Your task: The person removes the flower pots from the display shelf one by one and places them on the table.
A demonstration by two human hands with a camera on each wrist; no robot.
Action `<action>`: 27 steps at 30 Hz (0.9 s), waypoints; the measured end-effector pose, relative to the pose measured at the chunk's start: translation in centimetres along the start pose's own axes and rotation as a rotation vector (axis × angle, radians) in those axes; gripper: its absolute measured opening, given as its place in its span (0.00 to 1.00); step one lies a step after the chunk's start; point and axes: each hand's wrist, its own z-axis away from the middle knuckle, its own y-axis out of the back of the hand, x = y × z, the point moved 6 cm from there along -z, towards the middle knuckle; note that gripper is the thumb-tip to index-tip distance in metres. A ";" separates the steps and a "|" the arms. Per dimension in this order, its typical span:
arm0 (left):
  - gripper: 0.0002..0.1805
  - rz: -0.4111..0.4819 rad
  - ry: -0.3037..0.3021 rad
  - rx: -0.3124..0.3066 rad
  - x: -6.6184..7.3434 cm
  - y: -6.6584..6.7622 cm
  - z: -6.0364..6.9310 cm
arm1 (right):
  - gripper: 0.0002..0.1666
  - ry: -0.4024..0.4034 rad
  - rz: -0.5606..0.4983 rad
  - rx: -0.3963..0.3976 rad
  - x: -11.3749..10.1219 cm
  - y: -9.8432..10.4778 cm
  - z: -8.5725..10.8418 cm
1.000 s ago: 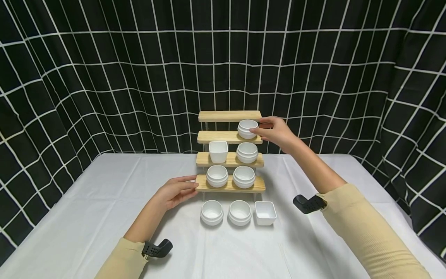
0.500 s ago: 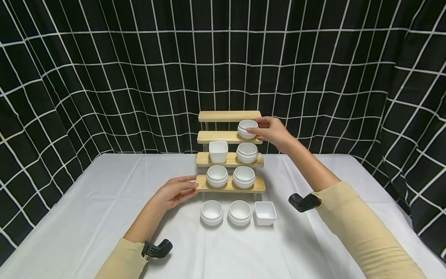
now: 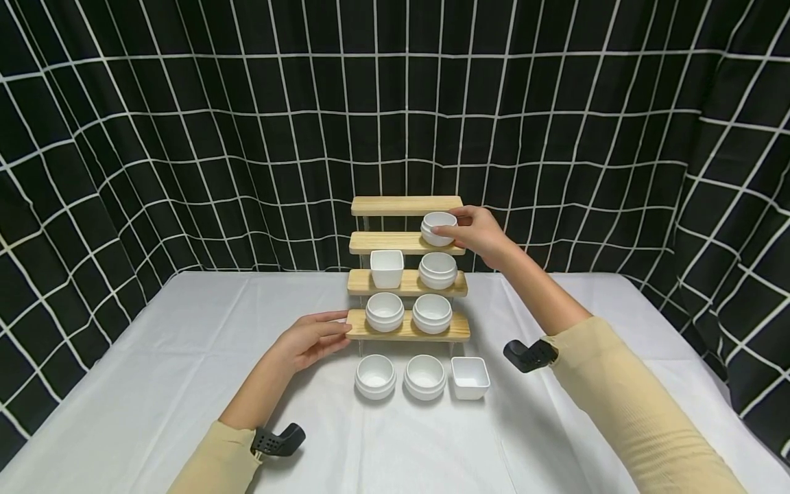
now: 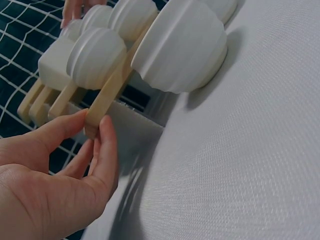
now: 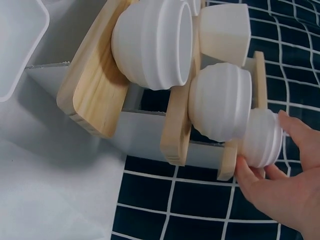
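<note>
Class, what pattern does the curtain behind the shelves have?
White grid lines on a black curtain; the head view shows it best.

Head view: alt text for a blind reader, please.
A person's right hand holds a round white bowl on the second-highest shelf of a four-tier pale wooden stand; the left hand grips its lowest shelf. Below are seven more white bowls, two square.

We slant our left arm (image 3: 256,391) inward from the lower left, the left grip (image 3: 313,339) pinching between thumb (image 4: 70,123) and fingers (image 4: 107,150). Our right arm (image 3: 546,291) reaches higher and farther forward, angled toward the left; the right grip (image 3: 484,234) also pinches, thumb stretched in front and fingers opposite.
</note>
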 end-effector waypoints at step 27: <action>0.31 0.002 0.003 0.004 0.0 0.1 -0.1 | 0.43 -0.048 0.011 0.075 0.0 -0.4 -0.4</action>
